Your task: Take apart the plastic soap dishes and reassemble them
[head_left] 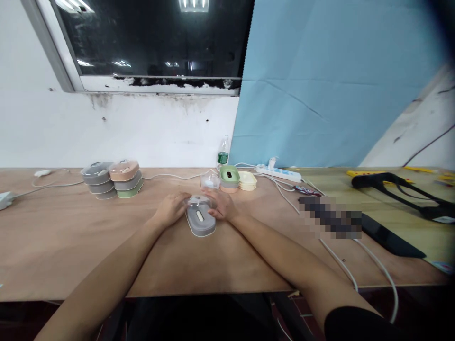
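A grey oval case (201,221) with a clear lid lies on the wooden table (71,246) in front of me. My left hand (173,208) rests against its left far end, fingers curled on the lid. My right hand (221,204) presses the right far end, fingers bent around the lid's edge. Just behind the hands sits a small clear lid (209,180).
Stacked grey, peach and green cases (113,180) stand at the back left. Green and yellow cases (237,179), a bottle (222,154) and a white power strip (279,173) with cables lie at the back. A black tool (401,189) and dark slab (389,237) sit right.
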The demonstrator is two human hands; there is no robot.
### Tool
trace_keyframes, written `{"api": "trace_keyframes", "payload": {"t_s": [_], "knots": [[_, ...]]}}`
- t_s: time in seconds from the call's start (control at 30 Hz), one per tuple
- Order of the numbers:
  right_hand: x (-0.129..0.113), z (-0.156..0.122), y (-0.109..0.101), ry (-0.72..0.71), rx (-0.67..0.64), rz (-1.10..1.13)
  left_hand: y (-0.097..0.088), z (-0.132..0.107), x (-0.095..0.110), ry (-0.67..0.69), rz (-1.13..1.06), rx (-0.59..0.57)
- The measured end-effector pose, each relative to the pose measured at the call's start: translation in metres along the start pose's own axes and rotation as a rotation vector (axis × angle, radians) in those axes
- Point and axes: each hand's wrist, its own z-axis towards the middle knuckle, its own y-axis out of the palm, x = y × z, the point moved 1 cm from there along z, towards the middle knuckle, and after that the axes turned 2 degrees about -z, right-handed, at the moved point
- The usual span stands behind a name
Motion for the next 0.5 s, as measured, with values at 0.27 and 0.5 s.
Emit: {"api": "trace_keyframes", "payload": {"t_s": [0.27,0.5], "knots": [[0.007,-0.002,0.002,0.038,0.116,-0.133,-0.004,0.002,-0.006,-0.414,-0.270,0.522],[0.005,0.000,0.010,-0.016,-0.229,-0.124,0.010,0.005,0.008,-0.548,-0.634,0.331]]}}
